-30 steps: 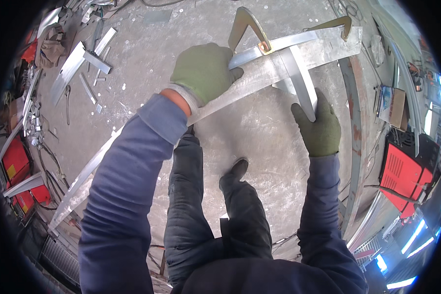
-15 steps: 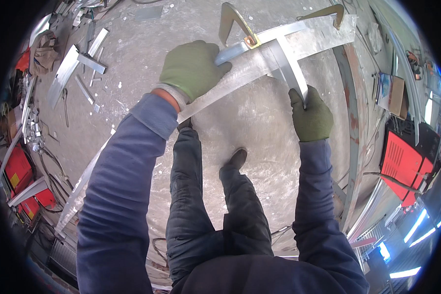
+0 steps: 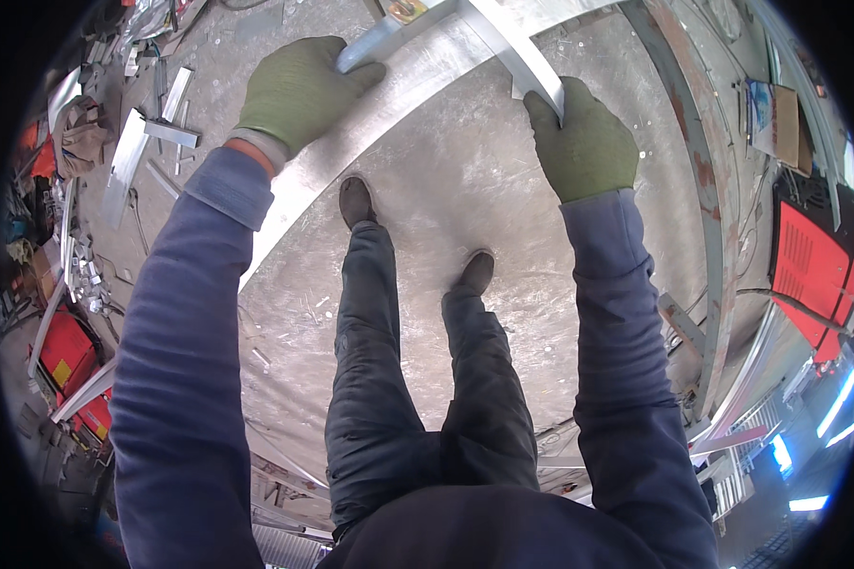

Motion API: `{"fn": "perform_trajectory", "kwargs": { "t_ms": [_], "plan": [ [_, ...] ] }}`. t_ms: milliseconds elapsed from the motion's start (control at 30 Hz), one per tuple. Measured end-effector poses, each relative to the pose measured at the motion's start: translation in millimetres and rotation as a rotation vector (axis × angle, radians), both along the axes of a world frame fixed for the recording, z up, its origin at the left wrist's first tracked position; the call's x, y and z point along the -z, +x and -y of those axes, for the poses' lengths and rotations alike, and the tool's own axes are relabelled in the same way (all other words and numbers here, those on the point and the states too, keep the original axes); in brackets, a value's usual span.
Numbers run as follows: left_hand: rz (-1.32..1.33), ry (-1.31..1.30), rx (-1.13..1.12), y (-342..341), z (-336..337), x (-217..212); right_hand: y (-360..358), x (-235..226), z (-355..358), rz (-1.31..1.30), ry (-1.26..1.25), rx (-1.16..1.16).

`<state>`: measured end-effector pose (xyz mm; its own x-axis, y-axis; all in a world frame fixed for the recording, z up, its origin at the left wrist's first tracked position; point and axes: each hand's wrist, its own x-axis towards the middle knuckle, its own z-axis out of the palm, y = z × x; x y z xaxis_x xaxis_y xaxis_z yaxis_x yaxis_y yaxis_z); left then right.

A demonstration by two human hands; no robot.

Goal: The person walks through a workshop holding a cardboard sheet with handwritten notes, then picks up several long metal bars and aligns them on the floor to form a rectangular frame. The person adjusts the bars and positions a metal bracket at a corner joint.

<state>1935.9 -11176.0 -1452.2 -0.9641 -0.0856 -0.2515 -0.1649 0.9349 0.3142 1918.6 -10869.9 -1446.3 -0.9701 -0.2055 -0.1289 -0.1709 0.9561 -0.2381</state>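
A long, wide silvery metal strip (image 3: 394,102) runs from the lower left up past the top edge. My left hand (image 3: 299,93), in a green glove, grips the end of a short metal bar (image 3: 372,43) lying along this strip. Farther along that bar sits a yellow metal fitting (image 3: 408,9), partly cut off by the top edge. My right hand (image 3: 586,142), also gloved, is closed on the near end of a narrow metal crosspiece (image 3: 517,47). The crosspiece slants down over the long strip; whether it is joined to the bar I cannot tell.
Cut metal pieces (image 3: 128,156) lie on the grey surface at left. A rusty steel beam (image 3: 697,152) runs along the right. Red machines stand at the left (image 3: 64,351) and right (image 3: 807,270), with cables around. My feet (image 3: 356,201) stand near the strip.
The view has shifted, so both hands and the metal pieces now appear higher up, and the V-shaped brackets are mostly out of sight. Both hands keep their grips.
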Motion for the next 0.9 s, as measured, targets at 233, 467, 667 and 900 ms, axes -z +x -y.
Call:
{"fn": "perform_trajectory", "kwargs": {
  "t_ms": [233, 467, 667, 900],
  "plan": [
    [-0.021, 0.021, 0.012, 2, -12, -4, -2, 0, -17, 0.079, -0.031, 0.026],
    [0.035, 0.026, -0.036, -2, -27, -16, -4, -5, -23, 0.061, -0.007, 0.014],
    [0.074, 0.029, -0.046, -3, -20, -20, -5, -10, -15, 0.084, -0.012, 0.022],
    [0.092, -0.038, -0.045, -8, -15, -31, -4, -17, -1, 0.056, -0.007, 0.038]
  ]
}}
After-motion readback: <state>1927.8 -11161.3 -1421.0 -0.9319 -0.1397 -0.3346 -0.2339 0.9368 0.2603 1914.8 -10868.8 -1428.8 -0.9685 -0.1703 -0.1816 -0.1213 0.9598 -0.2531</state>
